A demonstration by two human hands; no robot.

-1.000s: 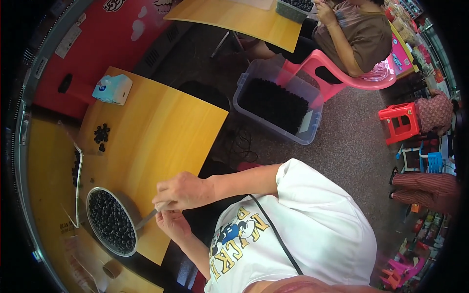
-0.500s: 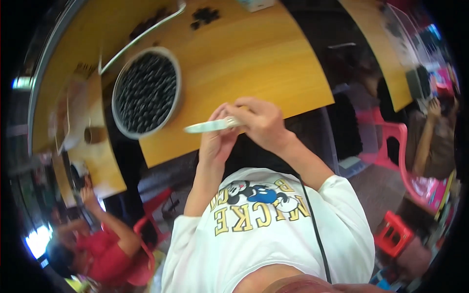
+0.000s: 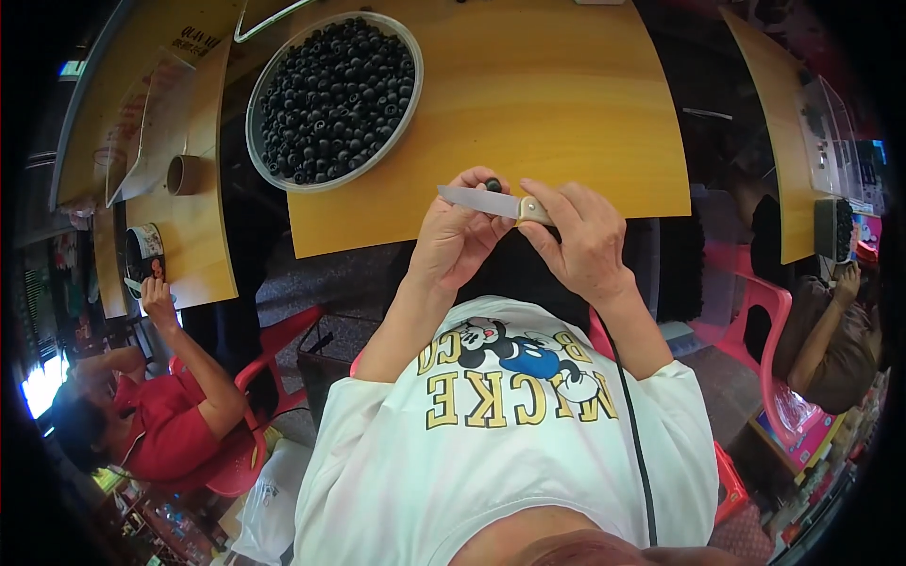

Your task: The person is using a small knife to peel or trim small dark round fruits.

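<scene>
Mid-frame, the right hand [image 3: 583, 231] is gripping a knife [image 3: 483, 202] and the left hand [image 3: 455, 238] is pinching a dark round piece [image 3: 493, 185]; a filled bowl [image 3: 408, 120] is sitting upper left.

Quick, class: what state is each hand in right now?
Left hand: closed, holding a small dark berry-like piece.
Right hand: closed, holding a pale-handled knife.

Head-worn fisheye, near, looking down at hands [image 3: 587, 241].
</scene>
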